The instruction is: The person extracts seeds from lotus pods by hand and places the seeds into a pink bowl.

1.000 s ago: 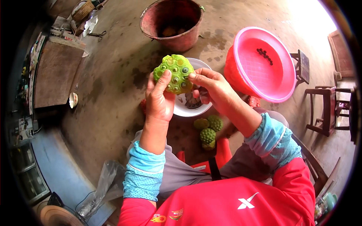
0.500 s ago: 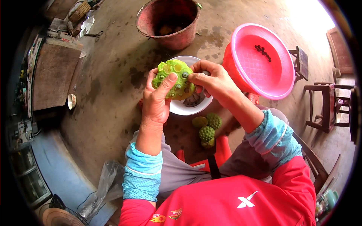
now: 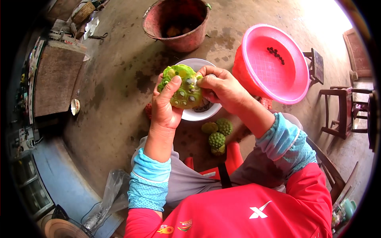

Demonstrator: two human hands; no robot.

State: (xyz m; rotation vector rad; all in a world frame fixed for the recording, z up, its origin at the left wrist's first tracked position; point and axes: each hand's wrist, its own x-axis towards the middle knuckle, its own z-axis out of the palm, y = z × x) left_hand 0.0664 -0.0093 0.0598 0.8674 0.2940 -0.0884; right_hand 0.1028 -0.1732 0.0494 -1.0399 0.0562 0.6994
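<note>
Round, bright green lotus seed pod: up in the air between your hands, over the near-left part of the round white basin, its pitted face with pale grey-green seeds tilted toward you.
Your left hand: closed on the pod's left and lower edge, thumb lying across the face, fingers behind; the pod sits just past the thumb.
Your right hand: thumb and fingers drawn in together at the pod's upper right edge, touching it; you cannot tell whether a seed is pinched there.
Knobbly, rounded green pods: clustered on the brown floor, on your side of the white basin and slightly right.
Wide pink plastic tub: right of the white basin, with small dark round pieces inside.
Worn red bucket: beyond the white basin, slightly left.
</note>
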